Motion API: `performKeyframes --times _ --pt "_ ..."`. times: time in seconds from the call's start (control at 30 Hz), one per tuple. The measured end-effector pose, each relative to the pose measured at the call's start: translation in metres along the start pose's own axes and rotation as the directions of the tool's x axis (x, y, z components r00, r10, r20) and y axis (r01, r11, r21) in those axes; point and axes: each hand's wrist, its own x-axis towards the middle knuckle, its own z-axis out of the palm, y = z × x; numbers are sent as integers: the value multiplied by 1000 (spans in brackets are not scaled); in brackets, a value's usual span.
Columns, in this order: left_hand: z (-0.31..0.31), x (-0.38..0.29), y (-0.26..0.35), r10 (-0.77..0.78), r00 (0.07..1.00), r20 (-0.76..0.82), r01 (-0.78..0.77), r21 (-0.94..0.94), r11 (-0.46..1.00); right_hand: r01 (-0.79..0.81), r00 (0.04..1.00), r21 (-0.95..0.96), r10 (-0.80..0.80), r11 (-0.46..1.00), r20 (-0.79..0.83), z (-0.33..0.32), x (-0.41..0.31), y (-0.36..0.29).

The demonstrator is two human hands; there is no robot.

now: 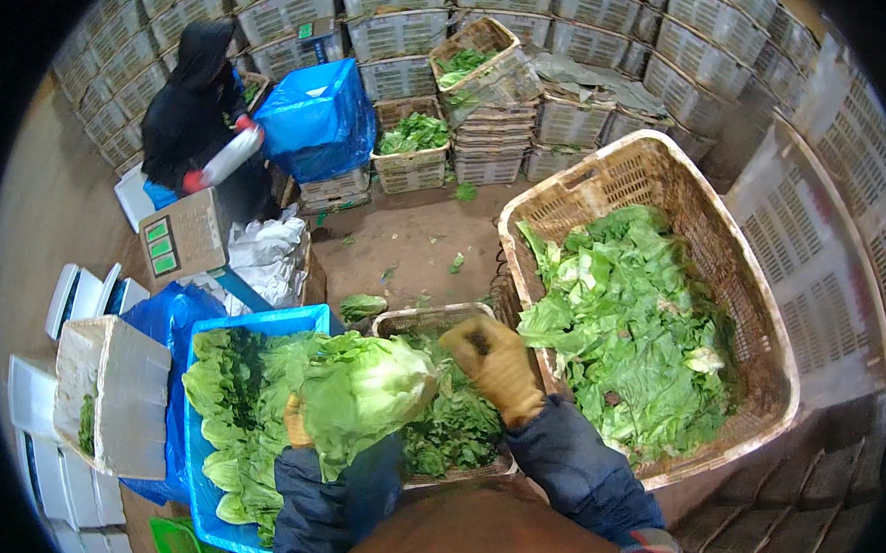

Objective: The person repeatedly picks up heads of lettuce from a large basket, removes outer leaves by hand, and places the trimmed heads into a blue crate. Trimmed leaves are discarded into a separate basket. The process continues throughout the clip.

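A head of leafy green lettuce [377,382] rests in my left hand [297,423], which wears a tan glove and is mostly hidden by the leaves. The pale stem end faces right. My right hand [495,365], also gloved, hangs just right of that end with its fingers curled; its fingertips are blurred, and I cannot tell if a scrap is between them. Under the left hand, a blue-lined crate [196,421] holds rows of lettuce heads [236,431]. Below my hands, a smaller crate [430,311] contains loose leaves [453,435].
A large dirty plastic crate [781,354] of lettuce [635,332] stands at right. A digital scale [182,240] stands beyond the blue-lined crate. A person in dark clothes [188,113] holds a white object [231,156]. Foam boxes [132,395] stand at left; stacked crates [395,37] line the back.
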Motion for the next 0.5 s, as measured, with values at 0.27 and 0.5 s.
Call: performKeyframes --times 0.27,0.5 --pt "-31 -7 -6 24 998 -52 -23 31 999 25 925 -422 139 906 353 18 -5 9" --pt "51 -3 -20 -105 977 -184 85 -116 990 -476 858 282 511 833 -58 -23 -16 57"
